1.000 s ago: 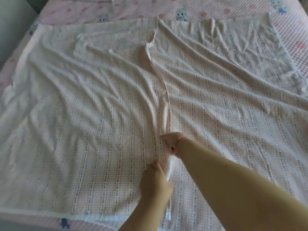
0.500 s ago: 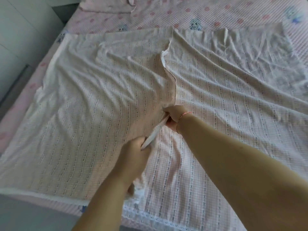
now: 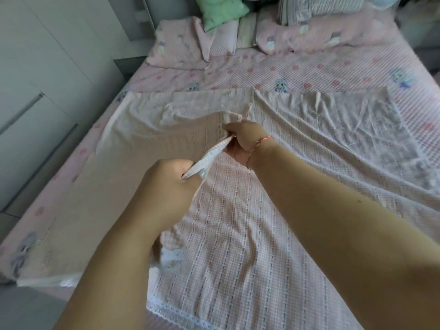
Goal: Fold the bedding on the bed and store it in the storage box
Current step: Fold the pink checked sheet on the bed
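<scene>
Pink sheet (image 3: 297, 186) edge now higher vs. before, both hands' grip unchanged.

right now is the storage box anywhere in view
No, only the bed with the checked sheet, pillows and a white wardrobe show; both hands grip the sheet's edge.

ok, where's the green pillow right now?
In the head view the green pillow sits at the head of the bed, top centre-left, behind the pink patterned pillow and left of the striped pillow, far from both hands.
</scene>
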`<state>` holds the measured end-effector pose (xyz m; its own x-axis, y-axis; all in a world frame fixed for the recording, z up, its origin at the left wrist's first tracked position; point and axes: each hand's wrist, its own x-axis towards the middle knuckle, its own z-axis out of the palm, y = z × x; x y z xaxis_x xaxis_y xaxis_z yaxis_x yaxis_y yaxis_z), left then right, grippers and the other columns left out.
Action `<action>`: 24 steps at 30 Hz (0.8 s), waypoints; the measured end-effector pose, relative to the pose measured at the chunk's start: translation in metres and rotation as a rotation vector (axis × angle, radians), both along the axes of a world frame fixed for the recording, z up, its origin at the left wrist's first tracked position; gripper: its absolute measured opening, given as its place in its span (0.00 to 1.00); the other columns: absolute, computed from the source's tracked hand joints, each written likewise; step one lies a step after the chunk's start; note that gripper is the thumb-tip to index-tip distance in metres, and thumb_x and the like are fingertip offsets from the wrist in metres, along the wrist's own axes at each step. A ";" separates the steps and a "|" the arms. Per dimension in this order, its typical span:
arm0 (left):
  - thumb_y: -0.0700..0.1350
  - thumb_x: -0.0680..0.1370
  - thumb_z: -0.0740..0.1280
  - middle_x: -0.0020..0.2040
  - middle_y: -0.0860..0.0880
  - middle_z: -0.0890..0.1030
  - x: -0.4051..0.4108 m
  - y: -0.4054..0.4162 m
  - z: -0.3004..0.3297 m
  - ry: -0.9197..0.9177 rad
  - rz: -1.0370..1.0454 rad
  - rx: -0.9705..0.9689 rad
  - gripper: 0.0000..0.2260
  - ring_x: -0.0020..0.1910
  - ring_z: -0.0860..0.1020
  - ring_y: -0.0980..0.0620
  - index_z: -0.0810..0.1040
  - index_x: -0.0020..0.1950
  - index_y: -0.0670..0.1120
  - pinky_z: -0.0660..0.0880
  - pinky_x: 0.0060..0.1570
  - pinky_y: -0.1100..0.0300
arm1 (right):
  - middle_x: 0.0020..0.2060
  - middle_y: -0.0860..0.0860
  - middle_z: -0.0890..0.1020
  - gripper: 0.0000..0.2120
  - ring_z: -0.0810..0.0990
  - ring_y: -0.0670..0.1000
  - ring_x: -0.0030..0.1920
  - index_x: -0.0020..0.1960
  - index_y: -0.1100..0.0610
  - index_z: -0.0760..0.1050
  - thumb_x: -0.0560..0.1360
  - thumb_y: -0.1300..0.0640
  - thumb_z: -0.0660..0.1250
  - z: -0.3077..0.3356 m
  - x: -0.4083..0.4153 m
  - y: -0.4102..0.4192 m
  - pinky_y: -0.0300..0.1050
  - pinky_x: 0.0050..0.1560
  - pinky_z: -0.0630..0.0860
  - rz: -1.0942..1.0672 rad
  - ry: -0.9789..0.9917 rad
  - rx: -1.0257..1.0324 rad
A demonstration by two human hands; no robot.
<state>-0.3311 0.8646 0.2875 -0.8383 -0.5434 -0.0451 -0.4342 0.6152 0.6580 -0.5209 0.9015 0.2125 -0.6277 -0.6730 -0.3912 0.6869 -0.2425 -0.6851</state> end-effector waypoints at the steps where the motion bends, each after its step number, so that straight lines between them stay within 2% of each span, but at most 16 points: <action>1: 0.46 0.79 0.64 0.24 0.55 0.58 -0.002 0.003 0.012 0.019 -0.002 -0.009 0.21 0.22 0.55 0.57 0.58 0.30 0.47 0.54 0.22 0.66 | 0.37 0.57 0.72 0.12 0.73 0.52 0.34 0.60 0.65 0.71 0.77 0.70 0.58 0.011 -0.002 0.003 0.45 0.35 0.77 -0.001 0.005 -0.026; 3: 0.46 0.79 0.65 0.25 0.53 0.57 -0.006 0.012 0.036 0.063 -0.013 -0.027 0.20 0.22 0.55 0.57 0.59 0.31 0.46 0.54 0.21 0.68 | 0.36 0.57 0.72 0.08 0.73 0.51 0.34 0.55 0.65 0.71 0.77 0.69 0.58 0.036 -0.007 0.011 0.44 0.34 0.76 0.002 0.029 -0.081; 4: 0.46 0.79 0.65 0.26 0.52 0.57 -0.008 0.017 0.047 0.088 -0.026 -0.028 0.20 0.22 0.55 0.56 0.59 0.31 0.46 0.53 0.21 0.68 | 0.36 0.57 0.73 0.06 0.73 0.52 0.34 0.53 0.65 0.71 0.77 0.69 0.59 0.047 -0.010 0.016 0.45 0.36 0.76 -0.007 0.045 -0.103; 7: 0.47 0.79 0.66 0.27 0.50 0.57 -0.017 0.042 0.075 0.170 -0.095 0.001 0.21 0.24 0.55 0.55 0.59 0.31 0.44 0.53 0.22 0.67 | 0.38 0.59 0.74 0.11 0.74 0.56 0.39 0.54 0.67 0.71 0.71 0.70 0.62 0.080 -0.022 0.039 0.54 0.51 0.73 -0.075 0.101 -0.187; 9: 0.48 0.79 0.65 0.27 0.51 0.57 -0.024 0.065 0.086 0.192 -0.160 0.047 0.22 0.24 0.55 0.56 0.59 0.30 0.45 0.53 0.23 0.65 | 0.41 0.61 0.75 0.13 0.75 0.58 0.43 0.54 0.68 0.71 0.69 0.70 0.62 0.094 -0.030 0.063 0.57 0.57 0.72 -0.122 0.142 -0.228; 13: 0.48 0.80 0.65 0.26 0.52 0.57 -0.045 0.111 0.080 0.166 -0.285 0.126 0.22 0.24 0.56 0.55 0.58 0.31 0.47 0.55 0.26 0.62 | 0.46 0.63 0.77 0.15 0.79 0.60 0.45 0.56 0.69 0.72 0.70 0.70 0.61 0.098 -0.048 0.124 0.55 0.52 0.79 -0.181 0.214 -0.184; 15: 0.48 0.80 0.64 0.26 0.54 0.58 -0.059 0.131 0.066 0.132 -0.323 0.148 0.22 0.24 0.56 0.56 0.58 0.31 0.47 0.57 0.27 0.61 | 0.49 0.64 0.78 0.17 0.80 0.62 0.49 0.58 0.69 0.71 0.69 0.70 0.62 0.088 -0.057 0.152 0.59 0.57 0.77 -0.209 0.213 -0.078; 17: 0.48 0.80 0.64 0.25 0.54 0.58 -0.073 0.154 0.046 0.097 -0.365 0.185 0.22 0.24 0.57 0.56 0.58 0.30 0.48 0.57 0.27 0.61 | 0.52 0.66 0.79 0.17 0.80 0.63 0.51 0.60 0.71 0.71 0.72 0.71 0.60 0.073 -0.065 0.182 0.60 0.58 0.76 -0.244 0.188 0.045; 20: 0.49 0.80 0.64 0.27 0.52 0.60 -0.090 0.177 0.015 0.030 -0.400 0.239 0.21 0.26 0.58 0.54 0.59 0.31 0.48 0.57 0.28 0.61 | 0.48 0.64 0.79 0.13 0.80 0.60 0.47 0.58 0.69 0.72 0.75 0.72 0.58 0.048 -0.074 0.220 0.55 0.54 0.78 -0.260 0.146 0.179; 22: 0.49 0.80 0.64 0.28 0.50 0.61 -0.101 0.191 -0.006 -0.024 -0.419 0.287 0.20 0.27 0.59 0.52 0.60 0.31 0.47 0.58 0.29 0.60 | 0.43 0.61 0.79 0.09 0.80 0.57 0.42 0.51 0.66 0.75 0.75 0.72 0.57 0.032 -0.079 0.243 0.51 0.46 0.81 -0.247 0.159 0.276; 24: 0.49 0.80 0.65 0.28 0.50 0.61 -0.110 0.202 -0.025 -0.093 -0.437 0.316 0.21 0.27 0.60 0.52 0.60 0.31 0.48 0.58 0.29 0.61 | 0.40 0.58 0.79 0.10 0.80 0.55 0.38 0.47 0.63 0.76 0.76 0.73 0.57 0.015 -0.083 0.261 0.47 0.39 0.81 -0.228 0.175 0.382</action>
